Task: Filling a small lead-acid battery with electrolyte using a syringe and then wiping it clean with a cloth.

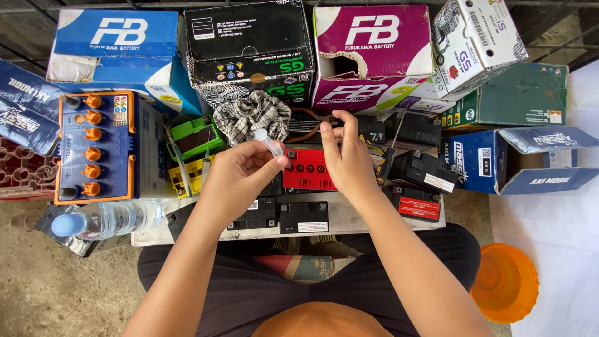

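Lightly, left hand (240, 171) pinched small clear plastic dropper tube (268, 142) mid-barrel above red-topped rectangular battery (306, 170); seemed light, slippery; right hand (343, 156) open, empty.

— How many battery cartons do we count along the back?

— We count seven: two blue cartons (115, 40), a black one (249, 47), a magenta one (371, 56), a white one (474, 40), a green one (524, 97), and an open dark-blue one (530, 159) on its side.

— And batteries out of their boxes?

— We see one large blue battery (93, 146) with six orange caps (92, 143), one red-topped battery (306, 168), one green one (196, 137), one yellow one (187, 175), and about six small black ones (302, 217); the pile hides some, so we can't be sure.

— Anything single?

— One checked cloth (253, 115), one water bottle (106, 219), one orange bowl (505, 282), and one small clear tube (268, 142).
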